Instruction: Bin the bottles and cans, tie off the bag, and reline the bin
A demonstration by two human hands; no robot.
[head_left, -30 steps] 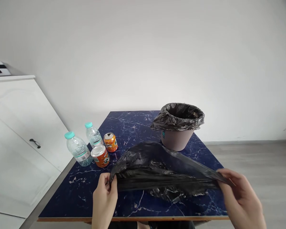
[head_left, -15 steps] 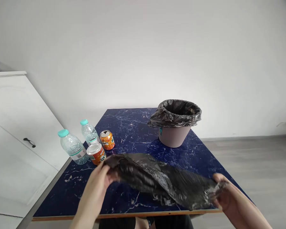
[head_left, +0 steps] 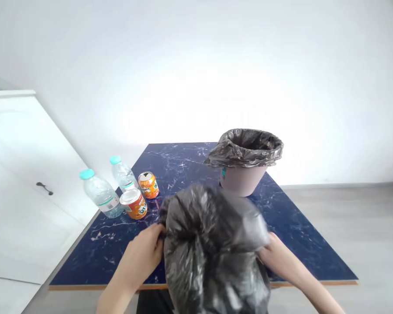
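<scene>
A black plastic trash bag [head_left: 212, 253] puffs out between my hands over the front edge of the table, its gathered end facing me. My left hand [head_left: 147, 246] is closed on the bag's left side. On the other side my right hand [head_left: 277, 255] grips it, the fingertips partly hidden behind the plastic. Behind the bag stands a pinkish-grey trash bin [head_left: 242, 179], with a black liner [head_left: 249, 150] folded over its rim. Left of the bag are two orange drink cans, a front can [head_left: 136, 205] and a rear can [head_left: 148, 185].
Two clear water bottles with teal caps, a nearer bottle [head_left: 101, 194] and a farther bottle [head_left: 122, 174], stand at the left edge of the dark blue marbled table [head_left: 183, 161]. A white cabinet [head_left: 29, 187] rises at the left, and a white wall [head_left: 183, 69] lies behind.
The bag has gone from a long flat strip to a puffed-out shape nearer to me. My hands have come closer together, the right one moving left. The picture is brighter.
</scene>
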